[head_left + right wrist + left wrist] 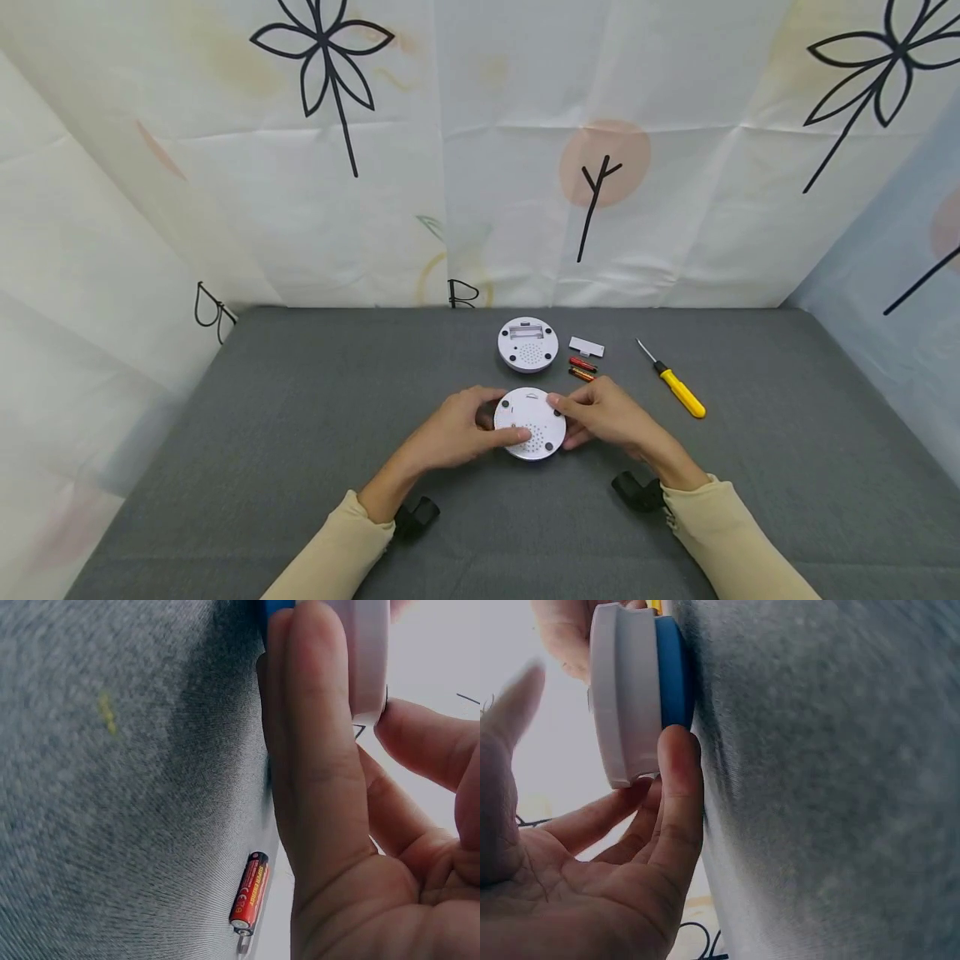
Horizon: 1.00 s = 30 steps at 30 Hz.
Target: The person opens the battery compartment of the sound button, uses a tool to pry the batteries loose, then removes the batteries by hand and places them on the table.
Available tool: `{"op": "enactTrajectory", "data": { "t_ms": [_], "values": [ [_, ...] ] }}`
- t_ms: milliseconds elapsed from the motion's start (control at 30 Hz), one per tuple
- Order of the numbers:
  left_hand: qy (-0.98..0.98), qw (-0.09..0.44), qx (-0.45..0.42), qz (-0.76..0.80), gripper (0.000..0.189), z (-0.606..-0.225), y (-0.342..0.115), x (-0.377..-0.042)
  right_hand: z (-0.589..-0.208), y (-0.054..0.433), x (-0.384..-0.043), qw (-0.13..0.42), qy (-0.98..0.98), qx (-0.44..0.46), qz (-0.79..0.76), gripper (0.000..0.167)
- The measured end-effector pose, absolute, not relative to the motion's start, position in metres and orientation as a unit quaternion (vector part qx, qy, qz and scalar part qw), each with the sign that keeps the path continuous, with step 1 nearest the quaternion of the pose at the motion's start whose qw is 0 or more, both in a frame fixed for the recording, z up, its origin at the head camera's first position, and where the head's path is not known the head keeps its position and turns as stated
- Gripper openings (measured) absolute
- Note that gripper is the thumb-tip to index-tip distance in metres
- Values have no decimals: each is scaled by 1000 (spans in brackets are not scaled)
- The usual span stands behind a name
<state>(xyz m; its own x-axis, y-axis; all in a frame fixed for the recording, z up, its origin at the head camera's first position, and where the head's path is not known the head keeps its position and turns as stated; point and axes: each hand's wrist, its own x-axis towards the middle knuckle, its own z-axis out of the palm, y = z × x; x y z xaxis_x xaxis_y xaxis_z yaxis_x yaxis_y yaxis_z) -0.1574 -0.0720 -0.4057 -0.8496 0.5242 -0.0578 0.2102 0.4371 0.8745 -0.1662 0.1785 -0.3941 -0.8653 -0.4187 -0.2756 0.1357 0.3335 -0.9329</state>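
A round white device point(529, 408) lies face down between both hands, showing speaker holes and dark feet; its underside is blue in the left wrist view. My left hand point(456, 427) cups its left rim with the fingers, and the thumb reaches over the white face, raised off it in the left wrist view. On the opposite rim, my right hand point(604, 414) grips the device, thumb at its upper edge and fingers along the side. Behind it sits a second round white device point(528, 354) with its battery compartment uncovered.
A white battery cover point(587, 347) lies right of the second device. Two red-and-black batteries point(582, 364) are in front of it, near the right hand. Farther right is a screwdriver point(683, 394) with a yellow handle. Printed cloth walls point(510, 250) border the grey tabletop point(300, 400).
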Motion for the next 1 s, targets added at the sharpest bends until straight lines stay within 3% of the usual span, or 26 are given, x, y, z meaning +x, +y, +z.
{"op": "enactTrajectory", "data": {
  "t_ms": [133, 300, 367, 533, 600, 1000],
  "values": [
    [842, 152, 247, 455, 87, -407, -73, -154, -394, 178, -166, 240, 777, -90, -575, 35],
    [852, 121, 256, 441, 95, -409, -72, -152, -394, 177, -165, 225, 789, -93, -565, 32],
    [845, 115, 258, 455, 93, -409, -72, -152, -394, 176, -164, 188, 811, -104, -545, 28],
    [843, 97, 260, 460, 88, -409, -69, -152, -393, 169, -160, 19, 884, -152, -442, 14],
    [850, 87, 258, 451, 88, -409, -68, -151, -392, 166, -158, -20, 892, -174, -417, 12],
    [862, 53, 262, 432, 86, -405, -65, -148, -395, 161, -158, -14, 883, -198, -425, 11]
  ]
}}
